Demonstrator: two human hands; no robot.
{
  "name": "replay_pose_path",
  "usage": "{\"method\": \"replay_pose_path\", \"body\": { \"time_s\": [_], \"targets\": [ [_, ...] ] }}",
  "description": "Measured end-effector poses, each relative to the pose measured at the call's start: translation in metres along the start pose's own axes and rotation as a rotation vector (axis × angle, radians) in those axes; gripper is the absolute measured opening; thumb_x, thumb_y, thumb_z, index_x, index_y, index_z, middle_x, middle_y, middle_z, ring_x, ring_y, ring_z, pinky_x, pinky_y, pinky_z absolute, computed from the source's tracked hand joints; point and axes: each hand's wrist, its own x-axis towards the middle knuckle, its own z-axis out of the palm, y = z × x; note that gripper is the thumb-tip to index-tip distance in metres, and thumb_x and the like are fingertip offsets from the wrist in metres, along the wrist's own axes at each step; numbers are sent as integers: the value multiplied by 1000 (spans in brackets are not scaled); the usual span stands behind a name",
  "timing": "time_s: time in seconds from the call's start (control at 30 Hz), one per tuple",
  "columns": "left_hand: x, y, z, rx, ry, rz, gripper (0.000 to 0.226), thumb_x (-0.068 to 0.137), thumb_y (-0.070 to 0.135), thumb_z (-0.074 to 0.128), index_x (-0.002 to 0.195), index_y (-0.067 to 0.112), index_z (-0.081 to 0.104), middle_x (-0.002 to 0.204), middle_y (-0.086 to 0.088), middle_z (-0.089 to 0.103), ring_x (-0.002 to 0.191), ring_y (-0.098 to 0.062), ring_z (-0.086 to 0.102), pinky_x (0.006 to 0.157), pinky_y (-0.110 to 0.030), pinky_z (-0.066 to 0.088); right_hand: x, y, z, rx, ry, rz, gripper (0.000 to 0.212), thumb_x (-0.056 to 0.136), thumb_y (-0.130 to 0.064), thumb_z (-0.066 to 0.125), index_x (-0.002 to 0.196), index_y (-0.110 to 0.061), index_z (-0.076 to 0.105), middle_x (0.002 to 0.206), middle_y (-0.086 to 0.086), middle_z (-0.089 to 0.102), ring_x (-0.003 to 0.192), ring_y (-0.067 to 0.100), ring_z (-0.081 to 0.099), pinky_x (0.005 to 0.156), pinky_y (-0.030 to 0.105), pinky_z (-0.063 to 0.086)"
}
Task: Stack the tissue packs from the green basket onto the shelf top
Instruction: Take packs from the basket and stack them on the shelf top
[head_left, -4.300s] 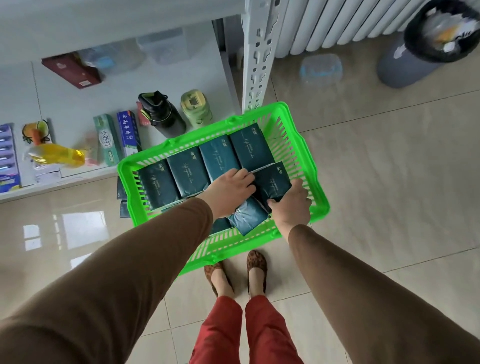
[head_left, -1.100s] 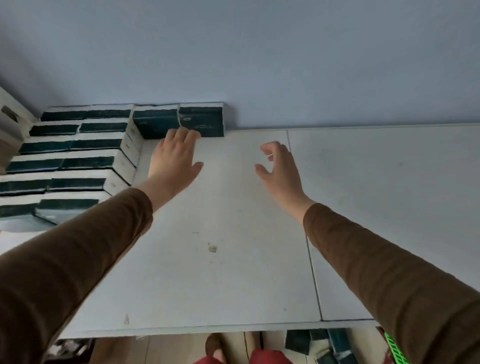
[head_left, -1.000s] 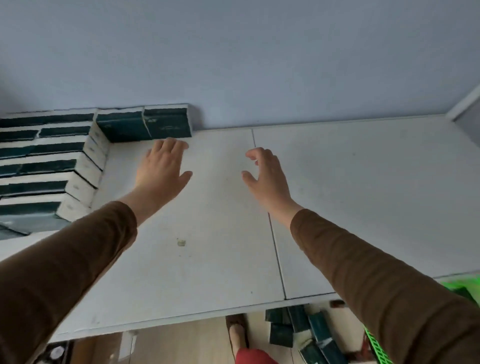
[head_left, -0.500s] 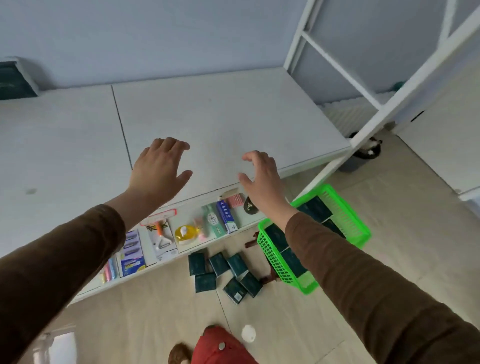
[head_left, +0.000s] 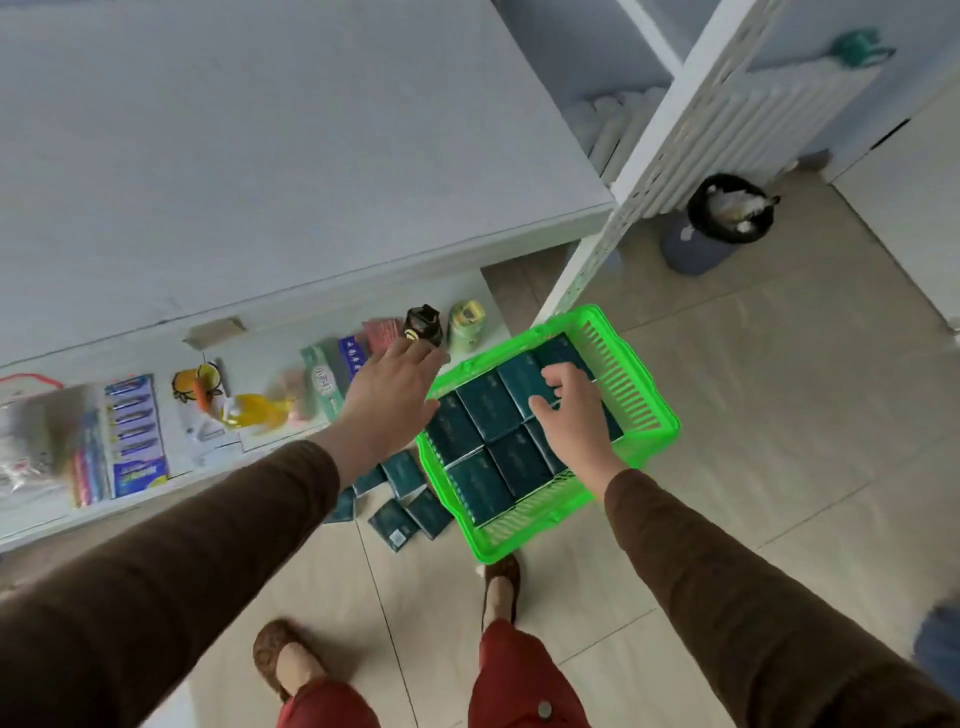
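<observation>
Near the centre of the frame, the green basket (head_left: 644, 410) sat on the tiled floor (head_left: 779, 415), holding dark teal tissue packs (head_left: 488, 405) laid flat in rows. The right hand (head_left: 569, 415) hung above the packs with its fingers loosely bent, grasping nothing. The left hand (head_left: 389, 395) reached over the basket's left rim with its fingers stretched out, also holding nothing. More loose packs (head_left: 400, 514) lay scattered on the floor just left of the basket. The white shelf top (head_left: 234, 156) filled the upper left of the frame. On the lower shelf (head_left: 311, 338) beneath it stood small goods. A dark bin (head_left: 722, 223) stood at the upper right.
</observation>
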Motion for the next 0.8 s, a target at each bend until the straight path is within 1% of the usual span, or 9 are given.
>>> {"method": "replay_pose_path", "body": {
  "time_s": [0.13, 0.23, 0.33, 0.43, 0.53, 0.63, 0.67, 0.73, 0.8],
  "targets": [
    [37, 24, 75, 52, -184, -37, 56, 86, 31, 65, 138, 24, 43, 135, 2, 49, 127, -21, 40, 102, -39, 39, 27, 67, 33, 66, -157, 124, 41, 93, -20, 66, 131, -11, 53, 125, 7, 58, 115, 22, 56, 96, 34, 46],
    [58, 24, 122, 135, -276, -24, 51, 87, 20, 59, 136, 23, 44, 131, 3, 49, 124, -20, 43, 99, -36, 40, 43, 95, 72, 127, -259, 257, 45, 91, -21, 66, 132, -9, 52, 129, 9, 58, 118, 24, 57, 99, 35, 46],
    [77, 18, 163, 251, -356, 54, 52, 86, 9, 55, 135, 22, 44, 131, 3, 49, 120, -21, 46, 96, -35, 42, 55, 116, 112, 246, -346, 428, 54, 90, -23, 67, 137, -6, 47, 136, 13, 55, 122, 26, 56, 102, 36, 44],
    [93, 7, 196, 324, -414, 181, 56, 84, 6, 55, 137, 20, 45, 132, 1, 50, 119, -21, 48, 94, -34, 42, 66, 128, 148, 383, -340, 560, 67, 89, -29, 69, 143, -3, 39, 136, 16, 56, 123, 28, 56, 100, 32, 43],
    [103, -5, 217, 351, -417, 272, 57, 83, 8, 58, 137, 18, 46, 135, -1, 50, 121, -23, 48, 98, -36, 42, 77, 131, 173, 586, -280, 722, 73, 88, -36, 72, 144, -6, 36, 135, 12, 55, 108, 20, 53, 87, 27, 37],
    [107, -12, 232, 391, -412, 338, 56, 85, 9, 59, 139, 17, 46, 138, -2, 52, 127, -24, 47, 103, -37, 39, 88, 129, 191, 811, -232, 887, 75, 84, -39, 77, 140, -10, 36, 120, 6, 51, 99, 19, 49, 85, 31, 34],
    [108, -12, 236, 400, -415, 356, 54, 86, 9, 57, 138, 19, 47, 136, -1, 53, 127, -23, 47, 102, -36, 39, 91, 129, 196, 864, -214, 934, 76, 83, -39, 79, 138, -11, 35, 117, 5, 49, 95, 20, 49, 82, 32, 36],
    [109, -10, 238, 414, -417, 393, 47, 87, 10, 57, 132, 24, 50, 128, 4, 56, 123, -22, 47, 95, -36, 38, 94, 128, 201, 954, -183, 1016, 75, 79, -40, 82, 132, -13, 36, 110, 7, 50, 81, 19, 48, 74, 33, 39],
    [113, -5, 235, 438, -416, 439, 38, 86, 12, 59, 120, 26, 55, 118, 6, 57, 119, -22, 46, 91, -35, 36, 97, 127, 200, 1001, -165, 1049, 71, 76, -42, 84, 126, -12, 41, 99, 6, 52, 71, 16, 43, 74, 31, 41]
  ]
}}
